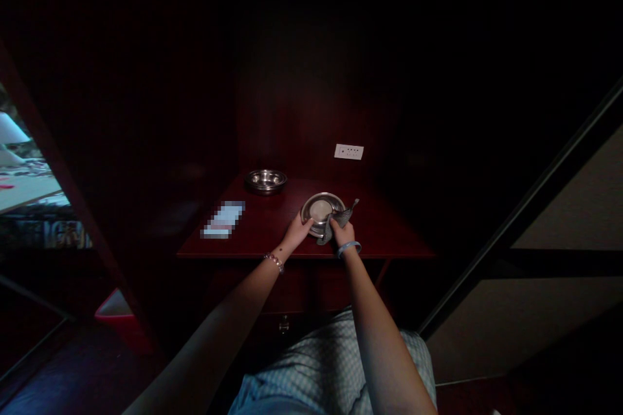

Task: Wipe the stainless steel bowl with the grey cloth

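Observation:
A round metal dish is tipped up toward me above the dark red wooden table. My left hand grips its left rim. My right hand is closed on a grey cloth pressed against the dish's right side; one end of the cloth sticks out to the right.
A second metal dish stands at the back of the table. A flat pale item lies on the left part. A white wall socket is behind. A red and white object sits on the floor at left.

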Action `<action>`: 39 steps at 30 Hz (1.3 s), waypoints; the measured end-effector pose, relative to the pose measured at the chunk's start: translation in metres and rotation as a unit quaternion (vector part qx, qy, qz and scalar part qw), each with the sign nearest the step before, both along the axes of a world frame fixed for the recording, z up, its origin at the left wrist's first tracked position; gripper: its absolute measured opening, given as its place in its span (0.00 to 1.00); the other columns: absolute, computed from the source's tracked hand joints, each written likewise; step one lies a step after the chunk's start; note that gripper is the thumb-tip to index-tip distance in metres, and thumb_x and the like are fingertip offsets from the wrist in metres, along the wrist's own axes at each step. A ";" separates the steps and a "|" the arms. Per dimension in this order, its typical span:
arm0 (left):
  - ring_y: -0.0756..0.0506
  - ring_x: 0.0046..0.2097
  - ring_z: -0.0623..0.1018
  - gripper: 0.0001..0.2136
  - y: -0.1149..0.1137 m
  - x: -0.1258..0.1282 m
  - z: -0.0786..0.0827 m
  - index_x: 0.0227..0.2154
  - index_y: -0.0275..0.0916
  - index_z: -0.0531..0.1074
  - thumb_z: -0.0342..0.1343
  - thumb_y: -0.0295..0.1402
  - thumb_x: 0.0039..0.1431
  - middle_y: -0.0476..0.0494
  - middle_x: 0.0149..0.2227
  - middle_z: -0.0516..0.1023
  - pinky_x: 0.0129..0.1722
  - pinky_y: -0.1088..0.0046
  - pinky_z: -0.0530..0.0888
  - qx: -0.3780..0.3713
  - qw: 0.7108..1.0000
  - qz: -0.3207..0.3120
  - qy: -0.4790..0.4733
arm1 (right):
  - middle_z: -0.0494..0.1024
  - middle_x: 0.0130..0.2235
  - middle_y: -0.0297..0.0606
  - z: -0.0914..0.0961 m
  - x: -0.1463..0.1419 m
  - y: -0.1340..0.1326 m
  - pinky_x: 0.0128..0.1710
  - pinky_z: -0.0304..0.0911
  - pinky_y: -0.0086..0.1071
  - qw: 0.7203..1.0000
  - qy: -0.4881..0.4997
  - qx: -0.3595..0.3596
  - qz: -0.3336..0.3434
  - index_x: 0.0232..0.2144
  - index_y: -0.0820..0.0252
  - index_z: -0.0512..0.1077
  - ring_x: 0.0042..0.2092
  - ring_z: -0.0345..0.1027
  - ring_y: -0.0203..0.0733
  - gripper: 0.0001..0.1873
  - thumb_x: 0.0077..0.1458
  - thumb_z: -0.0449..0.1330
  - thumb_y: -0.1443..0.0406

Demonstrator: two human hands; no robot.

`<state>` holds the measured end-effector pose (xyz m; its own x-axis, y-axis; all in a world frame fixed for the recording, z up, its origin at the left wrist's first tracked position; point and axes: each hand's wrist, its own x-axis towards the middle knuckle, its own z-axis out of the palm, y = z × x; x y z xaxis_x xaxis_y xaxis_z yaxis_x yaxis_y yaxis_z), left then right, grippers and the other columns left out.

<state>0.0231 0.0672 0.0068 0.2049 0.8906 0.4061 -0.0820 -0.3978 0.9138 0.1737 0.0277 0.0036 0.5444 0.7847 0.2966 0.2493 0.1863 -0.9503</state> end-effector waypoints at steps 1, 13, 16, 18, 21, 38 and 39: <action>0.44 0.48 0.74 0.19 0.000 0.000 0.000 0.47 0.35 0.66 0.54 0.25 0.50 0.40 0.46 0.75 0.52 0.65 0.67 0.000 1.000 0.001 -0.002 | 0.80 0.36 0.42 0.001 0.000 0.000 0.42 0.66 0.35 1.000 -0.002 -0.002 -0.002 0.33 0.63 0.75 0.42 0.74 0.48 0.17 0.41 0.62 0.58; 0.43 0.46 0.76 0.13 -0.004 -0.003 0.003 0.41 0.33 0.69 0.56 0.30 0.51 0.37 0.43 0.77 0.50 0.64 0.69 0.030 0.998 -0.012 0.061 | 0.80 0.35 0.42 -0.003 0.002 0.002 0.39 0.67 0.33 1.000 0.021 0.018 -0.006 0.31 0.63 0.75 0.40 0.74 0.47 0.15 0.41 0.62 0.58; 0.43 0.45 0.76 0.11 -0.006 -0.004 0.004 0.39 0.34 0.70 0.56 0.30 0.51 0.38 0.41 0.78 0.49 0.64 0.70 0.030 0.997 -0.015 0.065 | 0.80 0.35 0.41 -0.005 0.003 0.004 0.39 0.67 0.33 0.999 0.023 0.023 -0.001 0.31 0.62 0.75 0.40 0.74 0.47 0.15 0.41 0.62 0.58; 0.43 0.45 0.76 0.12 -0.007 -0.004 0.005 0.39 0.34 0.70 0.57 0.30 0.50 0.38 0.42 0.78 0.49 0.64 0.70 0.026 0.998 -0.010 0.062 | 0.80 0.36 0.42 -0.005 0.003 0.003 0.39 0.67 0.33 0.999 0.023 0.023 0.002 0.31 0.62 0.75 0.40 0.74 0.47 0.15 0.41 0.62 0.58; 0.42 0.45 0.77 0.12 -0.008 -0.004 0.005 0.40 0.33 0.71 0.57 0.29 0.50 0.37 0.42 0.78 0.49 0.63 0.70 0.026 0.998 -0.009 0.058 | 0.80 0.36 0.43 -0.003 0.002 0.002 0.40 0.67 0.33 1.000 0.019 0.020 0.001 0.31 0.62 0.75 0.40 0.74 0.47 0.15 0.41 0.62 0.58; 0.42 0.46 0.76 0.15 -0.005 -0.003 0.002 0.41 0.33 0.70 0.58 0.29 0.49 0.36 0.44 0.77 0.50 0.64 0.70 0.037 0.998 -0.018 0.047 | 0.80 0.36 0.43 -0.003 0.002 0.003 0.40 0.68 0.34 1.000 0.020 0.014 -0.003 0.31 0.63 0.75 0.40 0.74 0.47 0.15 0.41 0.62 0.58; 0.42 0.46 0.76 0.14 -0.006 -0.003 0.003 0.41 0.34 0.70 0.58 0.29 0.49 0.36 0.44 0.77 0.50 0.64 0.70 0.037 0.998 -0.019 0.052 | 0.80 0.36 0.43 -0.003 0.002 0.002 0.40 0.68 0.34 1.000 0.021 0.013 -0.004 0.30 0.63 0.75 0.40 0.74 0.48 0.15 0.41 0.62 0.58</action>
<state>0.0198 0.0615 0.0093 0.2823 0.8499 0.4449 -0.0053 -0.4624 0.8867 0.1755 0.0298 0.0009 0.5623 0.7732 0.2930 0.2108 0.2086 -0.9550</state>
